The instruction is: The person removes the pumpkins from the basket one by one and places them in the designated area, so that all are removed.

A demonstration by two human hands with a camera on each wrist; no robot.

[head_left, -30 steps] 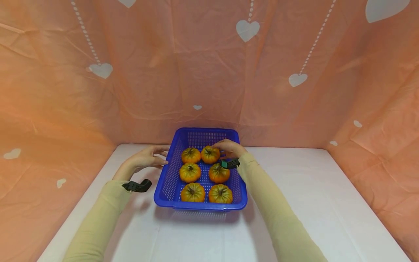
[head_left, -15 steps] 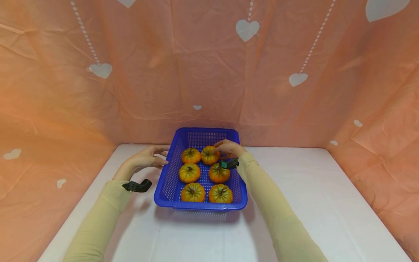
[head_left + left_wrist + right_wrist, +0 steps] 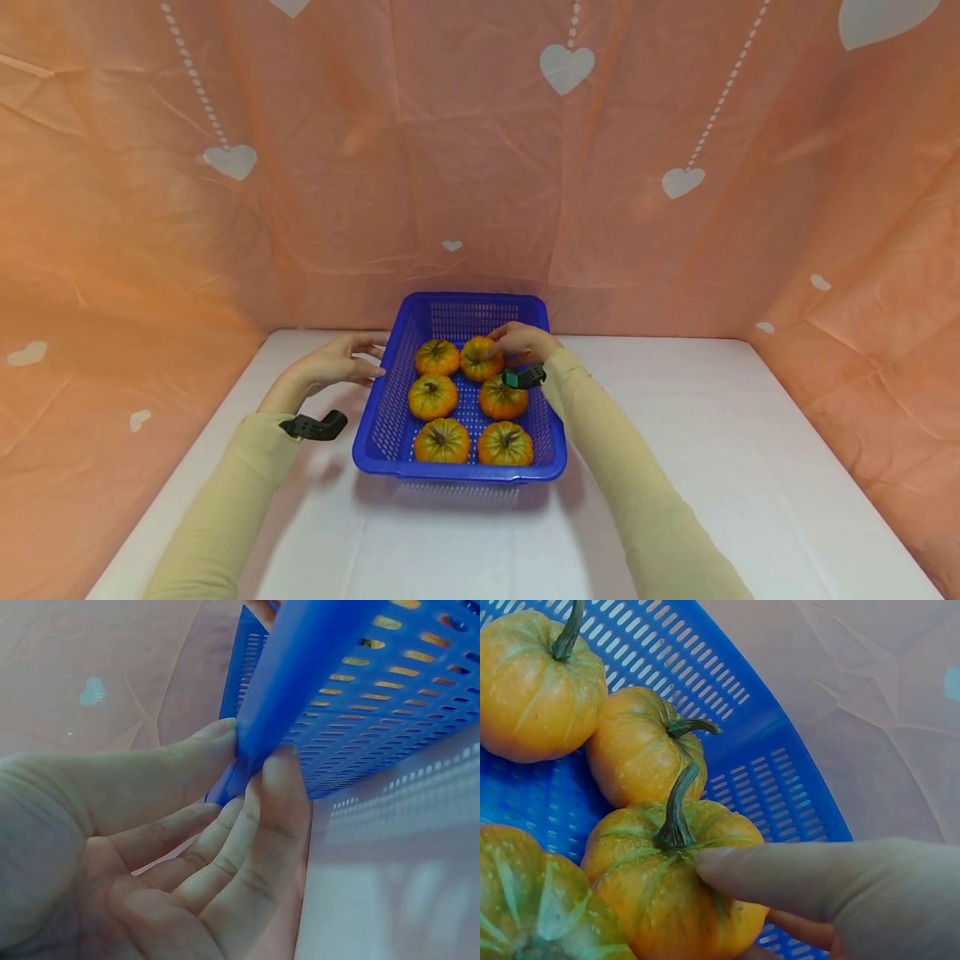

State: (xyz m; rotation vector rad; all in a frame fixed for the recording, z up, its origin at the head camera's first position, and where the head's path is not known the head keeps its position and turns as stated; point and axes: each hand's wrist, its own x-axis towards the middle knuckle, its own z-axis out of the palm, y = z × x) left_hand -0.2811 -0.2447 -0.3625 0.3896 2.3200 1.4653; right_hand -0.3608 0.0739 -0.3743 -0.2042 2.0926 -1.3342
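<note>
Left hand (image 3: 337, 362) pinches the blue basket (image 3: 459, 474) by its rim; right hand (image 3: 523, 340) grips the far-right pumpkin (image 3: 474, 367) inside. If that grip slips on curved skin, the pumpkin could knock its left neighbour (image 3: 437, 357).

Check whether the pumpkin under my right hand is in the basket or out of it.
In. The head view shows that pumpkin inside the blue basket, walls around it, with the right hand on it.

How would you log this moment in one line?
left hand: pinches basket rim | right hand: thumb on back-right pumpkin | basket: six pumpkins inside, on table
</note>
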